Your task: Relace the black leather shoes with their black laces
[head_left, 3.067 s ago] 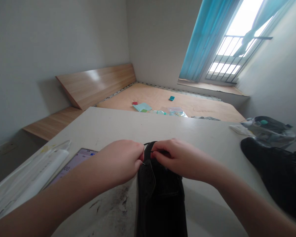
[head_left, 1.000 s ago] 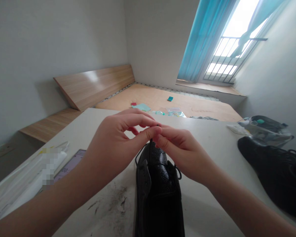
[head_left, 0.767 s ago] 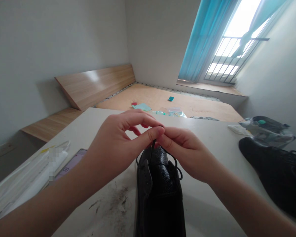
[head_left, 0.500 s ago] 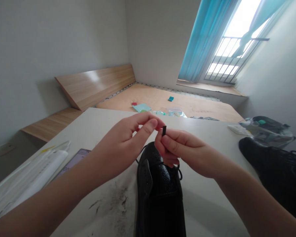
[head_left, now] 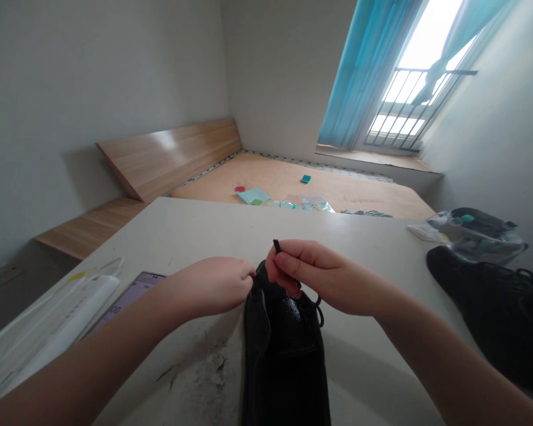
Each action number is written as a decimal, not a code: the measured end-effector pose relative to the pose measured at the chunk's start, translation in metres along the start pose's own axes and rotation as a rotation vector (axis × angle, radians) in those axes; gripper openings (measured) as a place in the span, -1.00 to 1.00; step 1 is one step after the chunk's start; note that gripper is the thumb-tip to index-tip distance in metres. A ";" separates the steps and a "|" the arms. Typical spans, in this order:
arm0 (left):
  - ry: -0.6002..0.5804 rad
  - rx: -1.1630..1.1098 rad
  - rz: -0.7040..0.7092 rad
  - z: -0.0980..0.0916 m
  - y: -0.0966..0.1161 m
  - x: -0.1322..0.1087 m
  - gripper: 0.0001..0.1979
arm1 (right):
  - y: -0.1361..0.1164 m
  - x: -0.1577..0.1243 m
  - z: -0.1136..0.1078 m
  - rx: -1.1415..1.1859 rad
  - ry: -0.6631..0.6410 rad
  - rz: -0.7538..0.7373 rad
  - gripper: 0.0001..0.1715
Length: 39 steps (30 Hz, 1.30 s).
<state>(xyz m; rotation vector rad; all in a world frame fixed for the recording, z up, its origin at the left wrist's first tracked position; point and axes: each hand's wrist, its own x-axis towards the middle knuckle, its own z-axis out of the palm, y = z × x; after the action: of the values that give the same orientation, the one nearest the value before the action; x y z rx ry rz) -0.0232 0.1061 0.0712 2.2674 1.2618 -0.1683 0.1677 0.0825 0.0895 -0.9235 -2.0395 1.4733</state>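
A black shoe (head_left: 288, 355) stands on the white table, its toe pointing away from me. Over its front part, my right hand (head_left: 313, 269) pinches a black shoelace (head_left: 276, 245) between thumb and forefinger, and the lace's short end sticks up above the fingertips. My left hand (head_left: 220, 285) is closed at the shoe's left edge, its fingertips turned down by the eyelet flap. What those fingers grip is hidden. A lace loop hangs on the shoe's right side, below my right hand.
A second black shoe (head_left: 493, 313) lies at the right, near a clear plastic bag (head_left: 484, 236). On the left are a phone (head_left: 133, 296) and a white packet in clear plastic (head_left: 57, 325). Dark smudges (head_left: 213, 361) mark the white table (head_left: 195, 228). Small items lie on the wooden surface beyond.
My left hand has moved down and left, from beside my right fingertips to the shoe's left edge, and its fingers have closed. My right hand has shifted slightly down and left, still pinching the shoelace.
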 end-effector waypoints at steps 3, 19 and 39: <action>0.051 -0.020 0.032 -0.003 0.004 -0.005 -0.60 | 0.001 0.001 -0.001 0.024 0.014 -0.013 -0.65; 0.018 0.058 -0.140 0.006 -0.004 -0.005 -0.40 | -0.013 -0.013 -0.004 -0.285 0.091 0.029 -0.67; 0.047 -0.083 0.124 0.000 0.008 -0.024 -0.71 | -0.008 -0.008 -0.003 -0.303 0.010 0.089 -0.65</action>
<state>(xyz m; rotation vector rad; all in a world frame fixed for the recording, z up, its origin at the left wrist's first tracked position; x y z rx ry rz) -0.0304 0.0845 0.0830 2.2812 1.1259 -0.0179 0.1733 0.0764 0.0984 -1.1495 -2.2810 1.2184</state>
